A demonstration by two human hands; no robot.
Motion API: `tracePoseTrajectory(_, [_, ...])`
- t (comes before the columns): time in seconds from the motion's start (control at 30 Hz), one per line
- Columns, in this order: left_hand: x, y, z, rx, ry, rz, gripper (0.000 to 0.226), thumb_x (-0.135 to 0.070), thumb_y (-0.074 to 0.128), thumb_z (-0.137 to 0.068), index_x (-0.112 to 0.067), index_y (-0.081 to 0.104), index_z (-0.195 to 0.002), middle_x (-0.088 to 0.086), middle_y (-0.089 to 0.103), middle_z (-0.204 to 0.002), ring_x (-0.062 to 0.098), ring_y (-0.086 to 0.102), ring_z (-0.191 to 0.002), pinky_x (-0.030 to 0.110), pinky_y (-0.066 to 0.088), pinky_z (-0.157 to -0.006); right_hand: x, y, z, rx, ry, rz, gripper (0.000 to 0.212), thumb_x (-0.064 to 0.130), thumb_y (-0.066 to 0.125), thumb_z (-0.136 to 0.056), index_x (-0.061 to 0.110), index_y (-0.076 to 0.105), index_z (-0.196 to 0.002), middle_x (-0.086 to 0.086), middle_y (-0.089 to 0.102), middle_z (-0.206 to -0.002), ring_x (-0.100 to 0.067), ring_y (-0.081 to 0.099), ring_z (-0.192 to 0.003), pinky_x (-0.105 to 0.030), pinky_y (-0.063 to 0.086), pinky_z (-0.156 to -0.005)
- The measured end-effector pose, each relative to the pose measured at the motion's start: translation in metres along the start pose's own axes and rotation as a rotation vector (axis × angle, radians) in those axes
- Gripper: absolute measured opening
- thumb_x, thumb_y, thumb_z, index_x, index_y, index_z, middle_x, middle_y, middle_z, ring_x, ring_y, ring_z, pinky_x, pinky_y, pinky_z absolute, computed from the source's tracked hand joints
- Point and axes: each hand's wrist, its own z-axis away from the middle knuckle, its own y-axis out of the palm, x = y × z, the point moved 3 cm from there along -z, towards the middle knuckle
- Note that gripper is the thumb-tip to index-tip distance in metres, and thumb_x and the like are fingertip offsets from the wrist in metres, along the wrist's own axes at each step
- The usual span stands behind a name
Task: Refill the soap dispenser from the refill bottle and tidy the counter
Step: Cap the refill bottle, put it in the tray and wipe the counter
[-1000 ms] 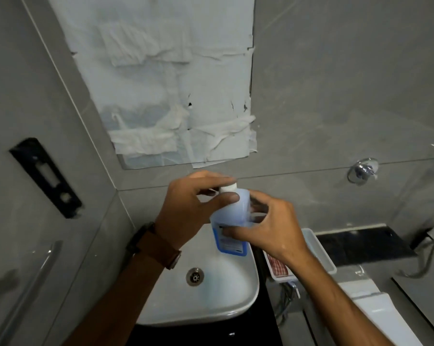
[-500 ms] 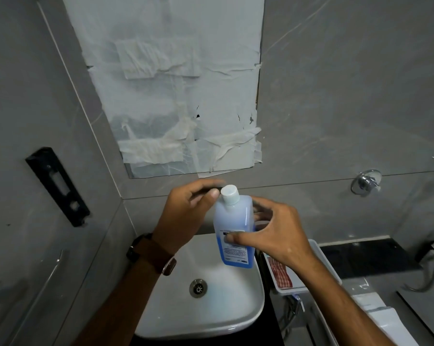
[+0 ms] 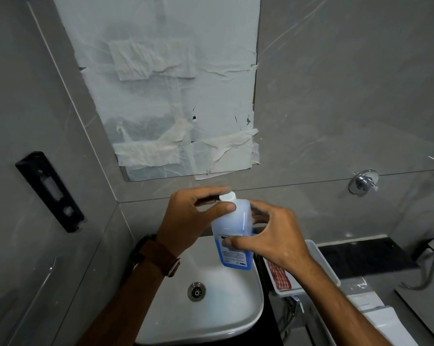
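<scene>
A translucent bottle of blue liquid (image 3: 232, 226) with a white cap (image 3: 227, 196) and a blue label is held upright above the white basin (image 3: 225, 318). My right hand (image 3: 268, 236) grips the bottle's body from the right, thumb on the label. My left hand (image 3: 193, 216) is at the bottle's top, thumb on its shoulder and fingers curled behind the cap. I cannot see a separate soap dispenser.
A white tray (image 3: 320, 260) holding a red checked cloth (image 3: 278, 275) stands right of the basin. A taped paper sheet (image 3: 168, 96) covers the wall mirror. A chrome wall fitting (image 3: 363, 182) is at right, a black bracket (image 3: 49, 191) at left.
My left hand lifted off the cap for a moment, then came back to it. The view tilted a little; the bottle stays in my right hand over the basin.
</scene>
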Motion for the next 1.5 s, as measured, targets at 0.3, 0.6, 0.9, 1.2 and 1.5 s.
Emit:
tracePoseTrajectory(0.3, [0.002,0.001,0.001,-0.042,-0.092,0.077,0.026,-0.033,0.070,-0.082,-0.021,0.073,-0.104,-0.006,0.077,-0.097,0.012,0.072,-0.092,0.027,0.057,-0.083,-0.001,-0.005,-0.003,-0.018,0.016,-0.046,0.070,0.047,0.098,-0.052,0.045,0.068,-0.115,0.033,0.071,-0.096,0.004,0.072,-0.088,-0.020,0.063,-0.073])
tracePoseTrajectory(0.6, [0.008,0.007,0.008,0.059,-0.106,0.114,0.036,-0.019,0.079,-0.080,-0.026,0.068,-0.113,-0.005,0.074,-0.109,0.013,0.071,-0.101,0.024,0.056,-0.088,-0.009,0.004,0.005,0.027,0.043,-0.089,0.076,0.040,0.100,-0.055,0.030,0.071,-0.125,0.015,0.078,-0.103,-0.004,0.075,-0.090,-0.030,0.066,-0.079])
tracePoseTrajectory(0.9, [0.066,0.039,0.105,0.133,-0.386,0.058,0.048,-0.021,0.080,-0.078,-0.025,0.065,-0.124,-0.004,0.076,-0.101,0.009,0.072,-0.095,0.020,0.056,-0.085,-0.069,0.025,0.062,0.066,0.203,-0.168,0.077,0.029,0.103,-0.054,0.030,0.071,-0.124,0.014,0.079,-0.107,-0.002,0.075,-0.099,-0.033,0.064,-0.088])
tracePoseTrajectory(1.2, [0.144,0.126,0.261,0.267,-0.693,0.047,0.065,-0.018,0.077,-0.082,-0.034,0.050,-0.138,-0.019,0.068,-0.121,-0.004,0.067,-0.102,0.025,0.058,-0.087,-0.182,0.101,0.184,0.228,0.500,-0.255,0.082,0.020,0.102,-0.057,0.032,0.065,-0.129,0.019,0.073,-0.124,-0.004,0.068,-0.119,-0.039,0.057,-0.105])
tracePoseTrajectory(1.5, [0.192,0.156,0.323,0.279,-0.853,-0.053,0.069,-0.008,0.075,-0.081,-0.036,0.048,-0.138,-0.009,0.065,-0.128,0.001,0.068,-0.103,0.017,0.055,-0.085,-0.241,0.163,0.249,0.227,0.642,-0.285,0.085,0.012,0.096,-0.067,0.034,0.055,-0.138,0.016,0.067,-0.136,-0.009,0.061,-0.131,-0.041,0.051,-0.112])
